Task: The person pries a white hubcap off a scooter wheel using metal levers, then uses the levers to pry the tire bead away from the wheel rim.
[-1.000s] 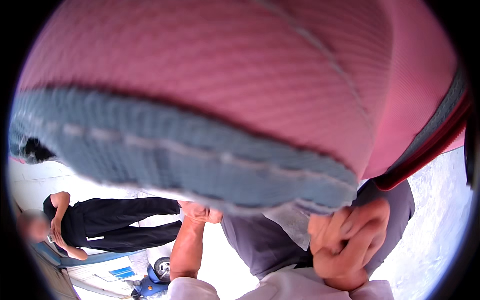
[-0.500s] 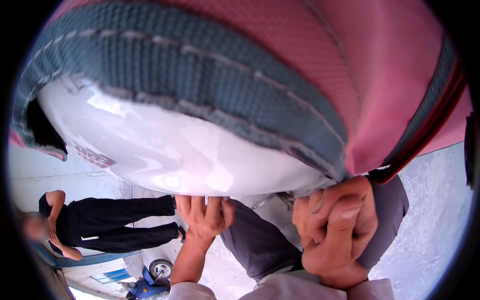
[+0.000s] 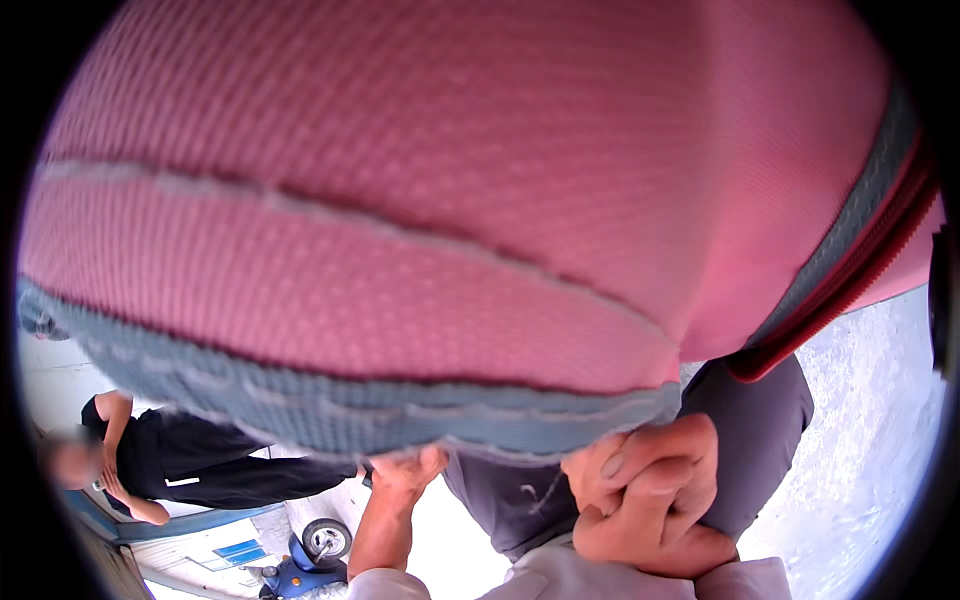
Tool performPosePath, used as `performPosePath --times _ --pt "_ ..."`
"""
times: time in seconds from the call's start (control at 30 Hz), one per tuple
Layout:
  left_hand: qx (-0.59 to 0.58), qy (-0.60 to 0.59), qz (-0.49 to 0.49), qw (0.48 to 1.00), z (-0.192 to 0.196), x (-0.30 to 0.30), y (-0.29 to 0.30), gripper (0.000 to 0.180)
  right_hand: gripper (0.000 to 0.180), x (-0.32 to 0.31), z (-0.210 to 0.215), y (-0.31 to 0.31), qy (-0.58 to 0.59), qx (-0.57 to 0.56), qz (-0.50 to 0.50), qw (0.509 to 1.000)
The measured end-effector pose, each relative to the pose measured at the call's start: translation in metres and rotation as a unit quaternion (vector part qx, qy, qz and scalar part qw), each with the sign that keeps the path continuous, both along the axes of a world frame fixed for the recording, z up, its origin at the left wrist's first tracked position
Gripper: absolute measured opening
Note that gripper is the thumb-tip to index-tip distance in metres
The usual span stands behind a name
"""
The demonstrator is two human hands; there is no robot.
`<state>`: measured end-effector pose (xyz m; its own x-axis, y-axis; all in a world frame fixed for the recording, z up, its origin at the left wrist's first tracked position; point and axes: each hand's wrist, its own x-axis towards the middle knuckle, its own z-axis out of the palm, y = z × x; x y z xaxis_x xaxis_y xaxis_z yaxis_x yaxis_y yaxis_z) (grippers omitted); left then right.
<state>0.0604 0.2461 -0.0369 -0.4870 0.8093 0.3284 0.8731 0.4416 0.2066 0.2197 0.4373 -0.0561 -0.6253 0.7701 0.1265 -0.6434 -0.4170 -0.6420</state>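
Note:
A pink fabric cover (image 3: 400, 250) with a wide grey-blue woven trim (image 3: 400, 415) fills the upper view. The glossy white rounded object seen earlier is hidden behind it. My left hand (image 3: 405, 472) is at the lower edge of the trim, and its fingertips are out of sight under the fabric. My right hand (image 3: 650, 500) is closed at the trim's right lower corner, fingers curled and pinching the edge. A red zipper (image 3: 840, 290) runs along the cover's right side.
Behind, to the left, a person in black clothes (image 3: 210, 460) stands with arms bent. A blue scooter (image 3: 305, 570) is parked at the lower left. My dark-trousered legs (image 3: 510, 500) show below the cover, with pale concrete floor (image 3: 850, 450) at the right.
The cover's trim has come down over the white object, hiding it, and now reaches my left hand. My right hand has moved slightly left and down with the corner of the trim.

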Motion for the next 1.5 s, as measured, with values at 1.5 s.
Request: performPosePath --times 1.5 --pt "-0.011 0.201 -0.064 0.977 0.013 -0.068 0.014 0.024 0.026 -0.063 0.042 0.004 0.057 -0.137 -0.070 0.986"
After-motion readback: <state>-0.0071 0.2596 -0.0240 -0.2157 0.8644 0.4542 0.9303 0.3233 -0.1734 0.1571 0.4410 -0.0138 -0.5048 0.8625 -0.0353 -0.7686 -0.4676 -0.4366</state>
